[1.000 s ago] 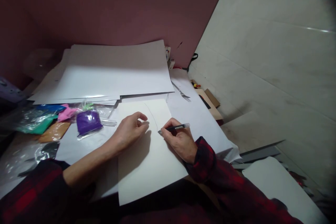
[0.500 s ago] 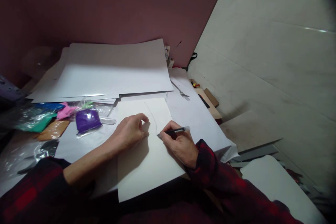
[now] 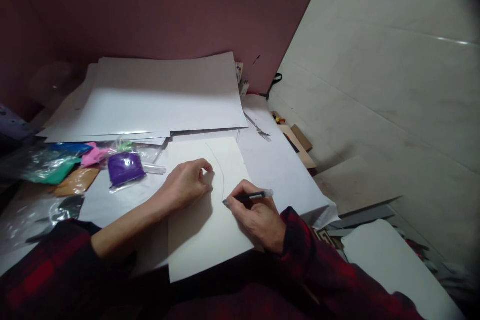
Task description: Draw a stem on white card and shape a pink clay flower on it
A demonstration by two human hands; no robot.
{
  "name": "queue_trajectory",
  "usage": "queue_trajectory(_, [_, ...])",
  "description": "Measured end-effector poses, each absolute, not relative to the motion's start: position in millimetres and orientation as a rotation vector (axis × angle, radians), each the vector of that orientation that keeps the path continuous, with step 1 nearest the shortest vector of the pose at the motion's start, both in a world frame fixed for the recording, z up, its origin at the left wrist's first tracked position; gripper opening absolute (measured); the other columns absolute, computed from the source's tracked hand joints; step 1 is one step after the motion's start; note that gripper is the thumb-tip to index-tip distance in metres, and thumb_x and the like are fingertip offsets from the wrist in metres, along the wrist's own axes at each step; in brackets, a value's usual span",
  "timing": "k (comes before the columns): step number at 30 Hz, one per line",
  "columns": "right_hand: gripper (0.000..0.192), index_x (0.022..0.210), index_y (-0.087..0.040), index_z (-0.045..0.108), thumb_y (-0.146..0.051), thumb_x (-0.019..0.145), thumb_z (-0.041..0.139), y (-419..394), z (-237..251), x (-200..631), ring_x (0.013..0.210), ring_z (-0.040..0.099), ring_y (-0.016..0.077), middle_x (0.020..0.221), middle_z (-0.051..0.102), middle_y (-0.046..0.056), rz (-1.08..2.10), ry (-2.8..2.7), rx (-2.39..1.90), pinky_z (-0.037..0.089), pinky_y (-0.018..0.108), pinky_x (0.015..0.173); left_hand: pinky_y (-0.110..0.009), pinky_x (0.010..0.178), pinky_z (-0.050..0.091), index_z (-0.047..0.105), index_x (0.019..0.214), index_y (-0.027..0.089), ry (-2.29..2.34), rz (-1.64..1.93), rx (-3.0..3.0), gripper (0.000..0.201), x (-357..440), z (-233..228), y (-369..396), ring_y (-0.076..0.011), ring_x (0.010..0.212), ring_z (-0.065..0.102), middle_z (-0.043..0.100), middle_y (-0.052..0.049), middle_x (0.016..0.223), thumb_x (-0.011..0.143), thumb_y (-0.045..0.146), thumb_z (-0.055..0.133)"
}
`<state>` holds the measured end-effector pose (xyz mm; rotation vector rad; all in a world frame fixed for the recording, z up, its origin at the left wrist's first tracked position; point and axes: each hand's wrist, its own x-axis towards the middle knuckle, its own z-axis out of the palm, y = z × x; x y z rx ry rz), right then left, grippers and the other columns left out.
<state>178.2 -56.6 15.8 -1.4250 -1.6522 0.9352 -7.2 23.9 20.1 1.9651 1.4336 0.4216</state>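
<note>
R hand (image 3: pixel 258 220) pinched shut round the pen (image 3: pixel 249 196), thumb + first fingers on the barrel, tip down on the cream sheet (image 3: pixel 204 240). Pen's long axis runs roughly 9-to-3 o'clock: tip at the 9 end, cap end sticking out toward 3. Tip sits right at the lower end of the thin curved line (image 3: pixel 221 172), which arcs away toward 12 from there. So line lies at 12 from the writing fingers, touching the nib.

L hand (image 3: pixel 187 187) at 9 o'clock of the pen, just beside it, loosely curled, holding nothing, fingertips + heel pressing the sheet flat. R hand is the nearer one to the line's end.

Beyond at 12: stack of big white sheets (image 3: pixel 157 100). At 10: purple bag (image 3: pixel 125 169) among coloured packets. Fork (image 3: pixel 259 130) at 1 o'clock, well apart.
</note>
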Motion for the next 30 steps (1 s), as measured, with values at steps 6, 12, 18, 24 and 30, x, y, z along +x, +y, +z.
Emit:
queue_trajectory(6, [0.016, 0.069, -0.019, 0.054, -0.026, 0.083, 0.059, -63.4, 16.2, 176.1, 0.048, 0.037, 0.0075, 0.054, 0.044, -0.007, 0.919, -1.687, -1.406, 0.03, 0.022, 0.045, -0.032, 0.064, 0.041, 0.064, 0.098, 0.019, 1.445, 0.381, 1.944, 0.032, -6.8, 23.4, 24.0, -0.0216, 0.073, 0.058, 0.064, -0.004, 0.078, 0.068, 0.03, 0.06])
queue_trajectory(12, [0.015, 0.07, -0.019, 0.054, -0.025, 0.083, 0.06, -68.5, 15.1, 175.4, 0.049, 0.037, 0.007, 0.054, 0.044, -0.007, 0.943, -1.69, -1.397, 0.03, 0.021, 0.045, -0.031, 0.064, 0.041, 0.064, 0.097, 0.02, 1.467, 0.364, 1.944, 0.031, -4.5, 25.5, 24.6, -0.021, 0.072, 0.057, 0.064, -0.004, 0.078, 0.068, 0.03, 0.061])
queue_trajectory(18, [0.014, 0.07, -0.019, 0.055, -0.022, 0.082, 0.06, -75.2, 20.0, 174.9, 0.049, 0.037, 0.0067, 0.053, 0.043, -0.007, 0.984, -1.7, -1.402, 0.03, 0.02, 0.045, -0.032, 0.064, 0.042, 0.065, 0.097, 0.019, 1.462, 0.379, 1.951, 0.03, -5.0, 24.8, 24.7, -0.0208, 0.072, 0.057, 0.063, -0.004, 0.077, 0.068, 0.027, 0.063])
queue_trajectory(24, [0.014, 0.068, -0.018, 0.054, -0.021, 0.081, 0.061, -82.9, 20.0, 174.2, 0.048, 0.036, 0.0062, 0.052, 0.042, -0.007, 0.987, -1.676, -1.421, 0.029, 0.02, 0.044, -0.03, 0.061, 0.041, 0.065, 0.098, 0.019, 1.492, 0.353, 1.926, 0.032, -3.9, 28.9, 24.9, -0.0191, 0.069, 0.055, 0.06, -0.002, 0.074, 0.068, 0.027, 0.065])
queue_trajectory(30, [0.014, 0.067, -0.018, 0.055, -0.019, 0.079, 0.062, -88.0, 20.2, 173.2, 0.046, 0.036, 0.0058, 0.051, 0.042, -0.008, 0.991, -1.665, -1.411, 0.029, 0.019, 0.043, -0.029, 0.061, 0.041, 0.065, 0.098, 0.019, 1.494, 0.349, 1.922, 0.032, -3.2, 28.9, 25.4, -0.0181, 0.068, 0.054, 0.059, -0.001, 0.073, 0.067, 0.026, 0.066])
